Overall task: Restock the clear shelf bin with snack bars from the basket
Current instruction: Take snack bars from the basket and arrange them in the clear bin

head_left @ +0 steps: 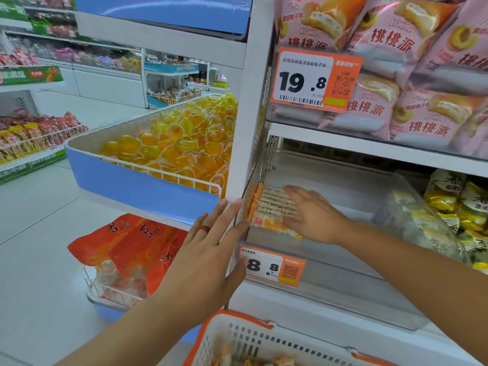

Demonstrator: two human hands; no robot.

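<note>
Nearest the camera, the white slotted plastic basket with orange trim (264, 339) sits just below the clear acrylic shelf bin (343, 283), a few wrapped bars showing at its bottom. Up from there, the left hand (208, 249) is spread flat, fingers straight, touching the bin's near left corner by the orange 8.8 price tag (273, 265), and looks to be steadying it. Inside the bin, the right hand (314, 215) lies open, palm down on the stack of pale snack bars in clear, orange-edged wrappers (266, 207), pressed into the bin's far left corner. Those bars look light and fairly stiff, but the film is likely slippery; best taken by the long edges, several at once. To the right of the stack the bin floor is open to its clear divider; the shelf above hangs low, so entry looks easiest from the front.
</note>
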